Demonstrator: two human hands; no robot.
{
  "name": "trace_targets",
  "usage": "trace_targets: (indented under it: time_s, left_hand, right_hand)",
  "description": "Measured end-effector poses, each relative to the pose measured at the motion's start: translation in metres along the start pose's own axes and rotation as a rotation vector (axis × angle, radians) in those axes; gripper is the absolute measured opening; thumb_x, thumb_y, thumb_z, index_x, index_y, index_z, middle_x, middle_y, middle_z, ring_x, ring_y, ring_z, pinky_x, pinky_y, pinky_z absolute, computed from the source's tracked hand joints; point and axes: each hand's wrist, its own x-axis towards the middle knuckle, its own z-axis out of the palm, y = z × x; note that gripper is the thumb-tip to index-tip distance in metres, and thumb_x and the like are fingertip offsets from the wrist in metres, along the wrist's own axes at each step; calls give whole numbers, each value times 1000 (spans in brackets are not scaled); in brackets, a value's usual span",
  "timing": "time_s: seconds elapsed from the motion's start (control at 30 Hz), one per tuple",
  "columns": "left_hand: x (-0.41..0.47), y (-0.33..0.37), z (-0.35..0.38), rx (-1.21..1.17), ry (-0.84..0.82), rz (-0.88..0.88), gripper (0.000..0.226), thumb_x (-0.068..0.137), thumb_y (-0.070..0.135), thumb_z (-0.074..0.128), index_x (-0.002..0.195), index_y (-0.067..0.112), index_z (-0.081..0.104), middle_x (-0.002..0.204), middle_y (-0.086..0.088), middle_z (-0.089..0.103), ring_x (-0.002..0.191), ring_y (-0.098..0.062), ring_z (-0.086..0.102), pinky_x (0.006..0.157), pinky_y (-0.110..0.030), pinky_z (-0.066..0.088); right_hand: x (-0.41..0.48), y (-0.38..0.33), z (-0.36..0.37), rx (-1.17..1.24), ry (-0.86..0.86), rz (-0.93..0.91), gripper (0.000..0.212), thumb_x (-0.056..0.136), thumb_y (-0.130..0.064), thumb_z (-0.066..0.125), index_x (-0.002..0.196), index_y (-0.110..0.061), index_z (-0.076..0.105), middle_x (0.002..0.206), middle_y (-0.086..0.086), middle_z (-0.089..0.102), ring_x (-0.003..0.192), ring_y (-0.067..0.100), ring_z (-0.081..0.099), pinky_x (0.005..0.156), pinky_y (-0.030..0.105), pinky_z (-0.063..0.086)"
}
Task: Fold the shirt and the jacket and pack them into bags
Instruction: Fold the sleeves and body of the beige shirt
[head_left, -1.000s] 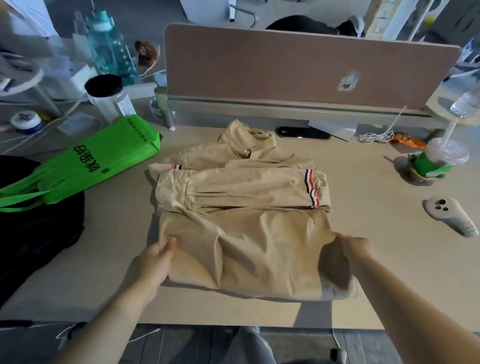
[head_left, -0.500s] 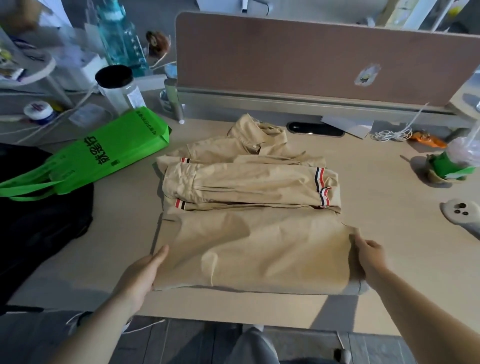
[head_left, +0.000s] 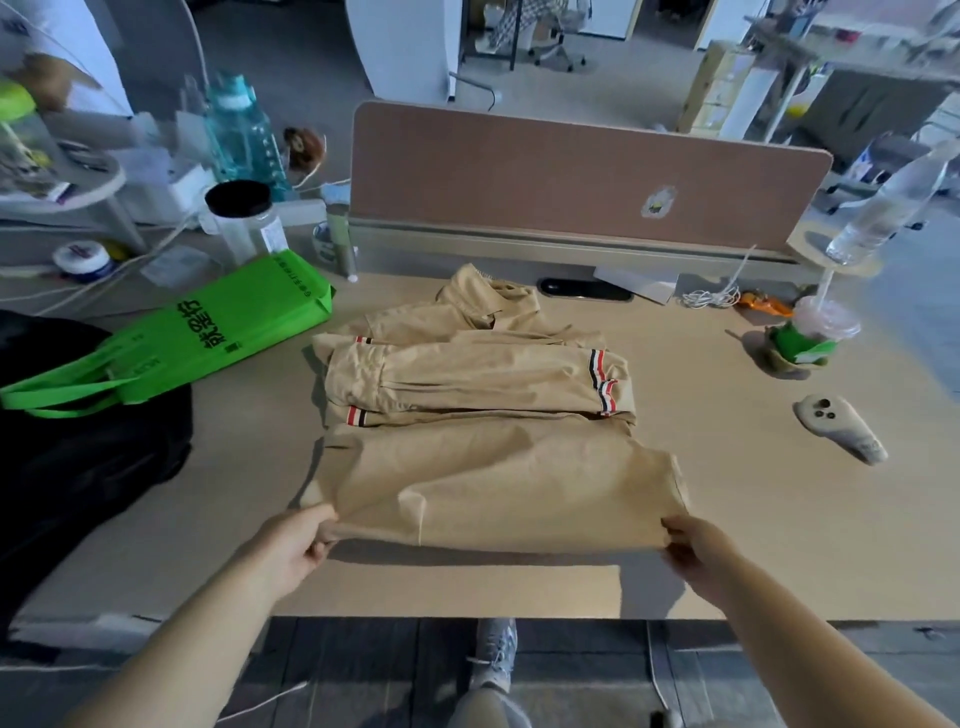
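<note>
A tan jacket (head_left: 483, 467) lies mid-desk, collar away from me, both sleeves with striped cuffs folded across its chest. My left hand (head_left: 298, 543) pinches the near left corner of its hem. My right hand (head_left: 693, 543) pinches the near right corner. The hem is raised off the desk (head_left: 753, 509) and casts a shadow beneath. A green bag (head_left: 208, 338) with black lettering lies flat to the left, its handles pointing left. A black bag or garment (head_left: 67, 467) sits at the far left under those handles; which it is I cannot tell.
A brown divider panel (head_left: 571, 171) stands behind the jacket. To the right are a lidded drink cup (head_left: 815, 332) with a straw, a grey controller (head_left: 836, 431) and a tilted water bottle (head_left: 893, 202). Jars and bottles (head_left: 244, 218) crowd the back left.
Both hands slid from the jacket's sides down to the near hem corners, closed on them and lifted the hem off the desk.
</note>
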Motion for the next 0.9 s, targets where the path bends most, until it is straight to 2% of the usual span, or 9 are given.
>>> trace_targets:
  time_s: [0.1, 0.27, 0.47, 0.53, 0.6, 0.7, 0.77, 0.83, 0.9]
  left_hand:
    - [-2, 26, 6, 15, 83, 102, 6, 84, -1, 53, 87, 3, 56, 80, -11, 53, 53, -14, 36, 27, -12, 21]
    - [4, 105, 28, 1, 210, 418, 32, 83, -4, 54, 107, 17, 49, 77, -5, 50, 53, -13, 38, 37, -21, 27]
    - [44, 244, 85, -154, 211, 473, 34, 93, -3, 39, 73, 23, 45, 75, -4, 47, 59, -15, 43, 29, -6, 27]
    - [68, 276, 108, -210, 245, 508, 32, 94, -2, 37, 78, 24, 46, 77, -2, 47, 61, -14, 47, 37, -12, 39]
    - [88, 294, 132, -211, 294, 595, 24, 92, 0, 44, 95, 22, 54, 78, 0, 55, 65, -12, 49, 61, -22, 49]
    - [115, 295, 164, 125, 386, 740, 27, 88, 17, 55, 114, 21, 61, 75, 10, 63, 80, -18, 55, 77, -31, 46]
    - [136, 279, 177, 445, 328, 813, 38, 87, 32, 56, 122, 20, 60, 103, 1, 65, 100, -25, 59, 90, -35, 45]
    - [161, 251, 180, 867, 216, 834, 41, 93, 40, 51, 128, 20, 58, 137, -8, 52, 128, -27, 47, 108, -40, 35]
    - [181, 223, 170, 1269, 154, 817, 54, 95, 52, 34, 139, 23, 47, 155, -5, 30, 144, -24, 24, 117, -43, 17]
  right_hand:
    - [-9, -26, 9, 163, -47, -46, 22, 93, 1, 38, 74, -7, 46, 44, 2, 44, 28, 5, 44, 32, 11, 38]
    - [1, -112, 47, 369, -112, -134, 25, 91, -1, 37, 71, -7, 50, 54, 4, 52, 45, 6, 53, 35, 7, 38]
    - [47, -233, 129, 590, -246, -138, 33, 97, -3, 27, 66, -7, 37, 29, 4, 43, 55, 12, 45, 39, 12, 40]
    - [79, -261, 154, 595, -238, -126, 28, 98, -5, 30, 73, -2, 43, 48, 12, 54, 64, 16, 46, 39, 14, 43]
    - [118, -273, 177, 530, -168, -156, 16, 96, -8, 37, 86, -2, 47, 73, 12, 51, 67, 18, 49, 47, 19, 47]
    - [164, -258, 205, 129, -13, -246, 25, 89, -32, 52, 103, -12, 48, 74, 2, 47, 62, 13, 48, 61, 24, 45]
    - [181, -235, 217, -368, 75, -400, 54, 85, -49, 52, 129, -19, 42, 107, 3, 54, 95, 22, 57, 88, 38, 48]
    - [186, -210, 229, -885, 75, -572, 63, 87, -58, 41, 141, -26, 32, 141, 9, 40, 131, 31, 37, 111, 47, 26]
    - [189, -189, 234, -1255, -3, -683, 62, 93, -59, 28, 147, -29, 23, 155, 8, 21, 145, 28, 11, 117, 47, 6]
